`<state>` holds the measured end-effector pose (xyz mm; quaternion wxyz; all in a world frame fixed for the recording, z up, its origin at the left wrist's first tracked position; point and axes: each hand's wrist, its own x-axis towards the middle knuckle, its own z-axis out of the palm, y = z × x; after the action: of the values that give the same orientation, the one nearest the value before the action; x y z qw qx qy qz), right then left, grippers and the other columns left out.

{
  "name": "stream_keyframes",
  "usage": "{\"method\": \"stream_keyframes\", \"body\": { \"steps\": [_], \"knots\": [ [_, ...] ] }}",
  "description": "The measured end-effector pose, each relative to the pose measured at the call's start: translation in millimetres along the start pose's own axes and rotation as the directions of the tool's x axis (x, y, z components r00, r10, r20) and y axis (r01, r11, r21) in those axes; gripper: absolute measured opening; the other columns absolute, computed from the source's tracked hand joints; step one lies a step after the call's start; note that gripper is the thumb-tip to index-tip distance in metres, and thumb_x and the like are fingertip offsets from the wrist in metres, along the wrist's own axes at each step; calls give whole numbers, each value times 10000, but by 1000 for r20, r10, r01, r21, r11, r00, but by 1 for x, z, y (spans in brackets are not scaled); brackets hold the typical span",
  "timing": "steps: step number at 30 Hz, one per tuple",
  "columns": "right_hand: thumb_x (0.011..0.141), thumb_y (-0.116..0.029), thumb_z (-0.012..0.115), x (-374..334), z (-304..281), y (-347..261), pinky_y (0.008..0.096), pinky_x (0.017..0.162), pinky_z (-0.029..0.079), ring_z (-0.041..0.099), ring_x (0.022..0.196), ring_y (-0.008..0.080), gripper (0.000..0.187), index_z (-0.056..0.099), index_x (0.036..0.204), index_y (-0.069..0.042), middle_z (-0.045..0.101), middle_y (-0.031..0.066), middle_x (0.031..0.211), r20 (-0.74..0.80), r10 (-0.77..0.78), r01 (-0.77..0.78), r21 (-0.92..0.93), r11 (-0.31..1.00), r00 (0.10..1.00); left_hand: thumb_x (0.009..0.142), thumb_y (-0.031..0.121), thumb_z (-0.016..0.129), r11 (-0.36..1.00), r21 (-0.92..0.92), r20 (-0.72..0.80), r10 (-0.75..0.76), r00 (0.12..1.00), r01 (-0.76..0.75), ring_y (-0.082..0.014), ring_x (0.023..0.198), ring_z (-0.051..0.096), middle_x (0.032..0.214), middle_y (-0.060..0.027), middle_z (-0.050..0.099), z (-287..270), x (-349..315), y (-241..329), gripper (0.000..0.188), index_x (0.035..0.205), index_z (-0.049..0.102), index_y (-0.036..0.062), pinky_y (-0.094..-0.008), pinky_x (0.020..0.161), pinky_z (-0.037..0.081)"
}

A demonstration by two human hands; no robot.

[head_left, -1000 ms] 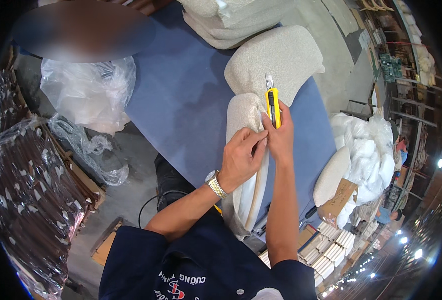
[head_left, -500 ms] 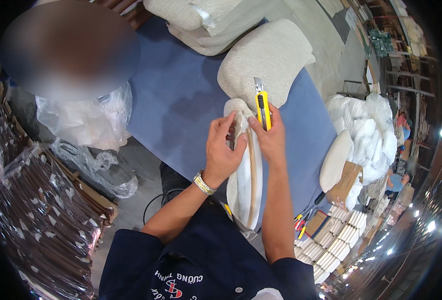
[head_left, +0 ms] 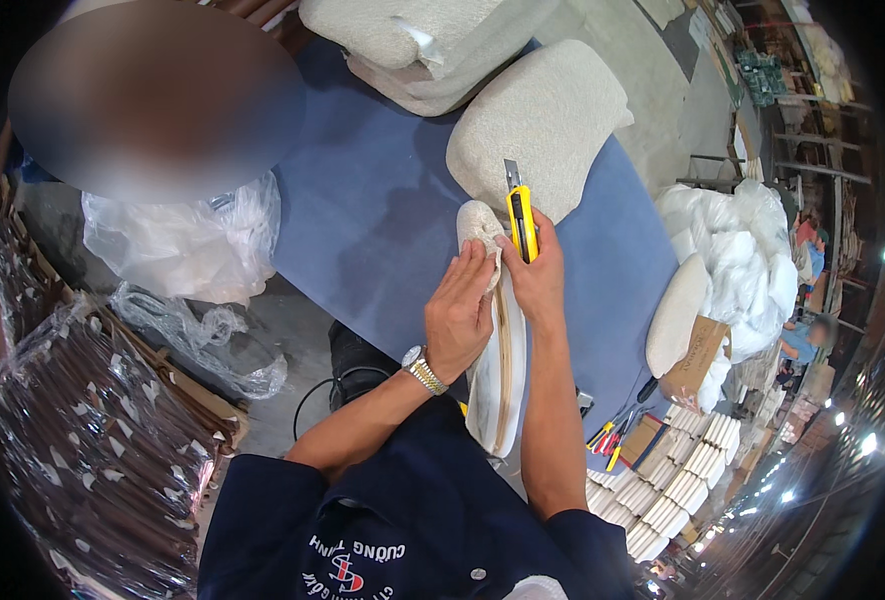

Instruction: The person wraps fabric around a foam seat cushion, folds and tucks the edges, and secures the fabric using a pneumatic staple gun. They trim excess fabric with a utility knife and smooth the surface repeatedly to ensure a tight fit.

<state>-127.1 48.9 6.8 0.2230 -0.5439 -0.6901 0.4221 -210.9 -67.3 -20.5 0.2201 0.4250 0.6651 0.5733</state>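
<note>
A long curved cushioned piece (head_left: 478, 222) stands edge-on before me, with beige textured fabric round its far end. White padding and a brown wooden strip (head_left: 503, 370) show along its open side. My left hand (head_left: 458, 315) presses its closed fingers over the fabric near that end, gripping the fabric edge. In my right hand (head_left: 538, 278) is a yellow utility knife (head_left: 524, 225), blade out and pointing away from me. The thumb of that hand rests against the piece's edge, close to my left fingers.
Beige cushions (head_left: 538, 120) lie on the blue-covered table (head_left: 363, 190), near a co-worker at the far left. Hand tools (head_left: 613, 440), a cardboard box (head_left: 698, 360) and white plastic-wrapped bundles (head_left: 728, 270) are at the right. Wrapped brown lengths (head_left: 93, 450) are stacked at the left.
My left hand has gone from a spread pinch at the fabric edge to closed fingers lying over it. The fabric now covers more of the far end. The knife stays in my right hand.
</note>
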Motion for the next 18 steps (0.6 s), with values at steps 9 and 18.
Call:
{"method": "stream_keyframes", "body": {
  "steps": [9, 18],
  "knots": [
    [938, -98, 765, 3, -14, 13, 334, 953, 501, 616, 1072, 203, 549, 526, 1419, 15, 651, 137, 1217, 3, 46, -46, 11, 999, 999, 855, -78, 630, 1000, -19, 20, 15, 1000, -15, -379, 1419, 513, 1491, -296, 534, 18, -4, 10, 536, 1388, 605, -43, -434, 1126, 487],
    [935, -144, 772, 0, -25, 22, 337, 900, 513, 628, 993, 210, 526, 550, 1387, 9, 677, 146, 1148, -19, -31, 31, 10, 999, 999, 875, -49, 614, 974, 193, 31, 119, 992, -123, -404, 1398, 531, 1484, -313, 533, 37, -10, 15, 524, 1397, 572, -58, -438, 1074, 525]
  ]
}}
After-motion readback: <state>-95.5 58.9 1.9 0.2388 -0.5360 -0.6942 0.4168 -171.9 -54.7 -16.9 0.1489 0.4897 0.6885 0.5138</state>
